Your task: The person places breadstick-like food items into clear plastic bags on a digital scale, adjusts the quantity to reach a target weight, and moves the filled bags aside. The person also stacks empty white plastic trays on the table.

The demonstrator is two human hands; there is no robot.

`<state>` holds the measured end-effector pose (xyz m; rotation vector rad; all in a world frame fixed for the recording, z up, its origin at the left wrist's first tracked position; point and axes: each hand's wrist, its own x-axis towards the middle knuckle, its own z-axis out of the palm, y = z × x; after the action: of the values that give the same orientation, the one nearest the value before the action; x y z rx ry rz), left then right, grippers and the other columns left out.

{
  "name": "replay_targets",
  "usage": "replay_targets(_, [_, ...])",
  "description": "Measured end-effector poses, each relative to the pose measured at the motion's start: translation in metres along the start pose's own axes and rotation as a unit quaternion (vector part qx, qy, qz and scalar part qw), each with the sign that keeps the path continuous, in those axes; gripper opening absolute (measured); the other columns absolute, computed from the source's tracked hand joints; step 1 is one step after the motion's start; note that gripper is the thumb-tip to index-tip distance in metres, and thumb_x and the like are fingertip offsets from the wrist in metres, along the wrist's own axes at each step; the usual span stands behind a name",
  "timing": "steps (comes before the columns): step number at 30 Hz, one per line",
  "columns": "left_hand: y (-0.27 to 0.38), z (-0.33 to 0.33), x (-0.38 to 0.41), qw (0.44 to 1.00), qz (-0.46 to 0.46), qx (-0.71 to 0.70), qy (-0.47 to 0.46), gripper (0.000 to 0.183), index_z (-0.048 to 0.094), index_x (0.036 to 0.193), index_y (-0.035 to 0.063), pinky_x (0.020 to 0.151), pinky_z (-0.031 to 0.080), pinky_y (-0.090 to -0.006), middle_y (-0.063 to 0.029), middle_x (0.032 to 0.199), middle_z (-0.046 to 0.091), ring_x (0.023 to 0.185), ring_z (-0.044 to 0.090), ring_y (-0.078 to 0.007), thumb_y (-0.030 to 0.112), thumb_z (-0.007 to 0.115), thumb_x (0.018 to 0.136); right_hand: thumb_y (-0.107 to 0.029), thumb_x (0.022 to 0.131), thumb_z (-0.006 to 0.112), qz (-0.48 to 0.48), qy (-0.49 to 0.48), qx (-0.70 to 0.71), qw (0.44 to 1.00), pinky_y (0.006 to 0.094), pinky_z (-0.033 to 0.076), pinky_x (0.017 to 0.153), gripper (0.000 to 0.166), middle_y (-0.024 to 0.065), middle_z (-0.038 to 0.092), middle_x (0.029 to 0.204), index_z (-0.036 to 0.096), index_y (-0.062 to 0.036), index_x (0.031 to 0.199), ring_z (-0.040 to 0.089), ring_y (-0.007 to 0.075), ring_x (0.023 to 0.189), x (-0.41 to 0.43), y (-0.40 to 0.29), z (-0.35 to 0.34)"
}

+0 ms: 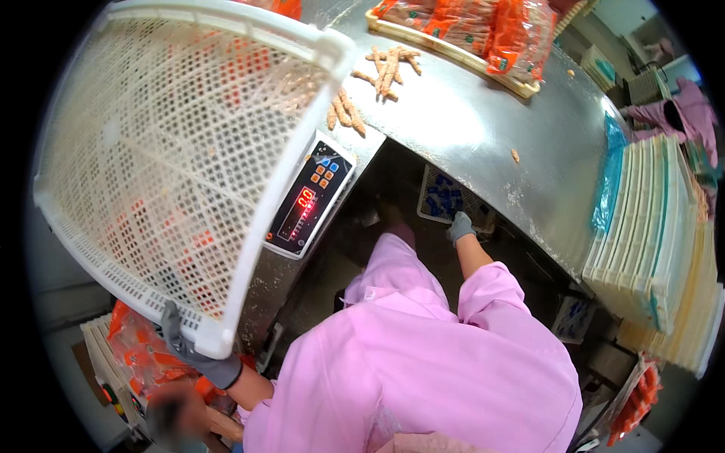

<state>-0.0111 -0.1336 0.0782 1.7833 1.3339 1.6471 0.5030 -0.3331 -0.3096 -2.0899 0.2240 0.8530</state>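
Observation:
My left hand, in a grey glove, grips the near lower corner of a large white plastic mesh crate. The crate is tilted up and blocks much of the left side of the counter; orange packaging shows through its holes. Beside its right edge sits a digital weighing scale with a lit red display. Under the counter, my gloved right hand is at a low mesh basket with small blue pieces in it. Its fingers are too small and dark to tell whether they grip the basket.
Breaded sticks lie loose on the steel counter. Orange-printed bags fill a cream tray at the back. Stacked crates stand at the right. Another person in pink is at the far right.

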Motion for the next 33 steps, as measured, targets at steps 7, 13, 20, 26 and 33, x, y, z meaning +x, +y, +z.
replay_targets(7, [0.070,0.040,-0.031,0.966,0.202,0.040,-0.156,0.037,0.049,0.128,0.0036,0.108,0.040,-0.0468,-0.0148,0.127,0.056,0.119,0.054,-0.0299,0.022,0.058,0.097,-0.027,0.092,0.069,-0.155,-0.283,0.455,0.830,0.0379,0.045,0.102,0.074,0.0103,0.052,0.135,0.029,-0.0137,0.153,0.056,0.0216,0.117,-0.206,-0.090,-0.072])
replay_targets(13, [0.158,0.168,-0.089,0.870,0.162,-0.252,-0.391,0.035,0.051,0.127,0.0014,0.110,0.037,-0.0475,-0.0152,0.127,0.058,0.120,0.054,-0.0312,0.012,0.060,0.094,-0.045,0.085,0.073,-0.387,-0.266,0.548,0.692,0.0430,0.038,0.112,0.097,0.0078,0.036,0.147,0.016,-0.0138,0.156,0.042,0.0237,0.134,-0.318,-0.142,-0.222])
replay_targets(20, [0.401,0.355,-0.223,0.558,-0.359,-0.492,-0.564,0.025,0.061,0.104,0.0001,0.066,0.050,-0.0253,-0.0050,0.086,0.065,0.073,0.061,-0.0114,-0.003,0.070,0.081,-0.035,0.098,0.054,-0.352,0.285,0.499,0.739,0.0420,0.047,0.102,0.057,0.0155,0.049,0.133,0.040,-0.0017,0.142,0.051,0.0269,0.122,-0.328,-0.133,-0.467])
replay_targets(26, [0.570,0.466,-0.342,0.410,-0.337,-0.517,-0.671,0.040,0.060,0.115,-0.0023,0.076,0.053,-0.0287,-0.0096,0.101,0.067,0.083,0.064,-0.0164,-0.001,0.072,0.077,-0.033,0.099,0.052,-0.373,0.379,0.401,0.746,0.0394,0.053,0.093,0.048,0.0153,0.055,0.121,0.049,0.0006,0.133,0.058,0.0240,0.110,-0.300,-0.087,-0.647])
replay_targets(33, [0.598,0.549,-0.435,0.440,-0.267,-0.464,-0.721,0.040,0.058,0.116,-0.0022,0.081,0.054,-0.0282,-0.0096,0.104,0.065,0.089,0.064,-0.0173,-0.001,0.069,0.077,-0.017,0.097,0.060,-0.413,0.438,0.461,0.652,0.0390,0.047,0.104,0.052,0.0133,0.053,0.132,0.043,-0.0003,0.143,0.054,0.0233,0.119,-0.209,-0.037,-0.713])
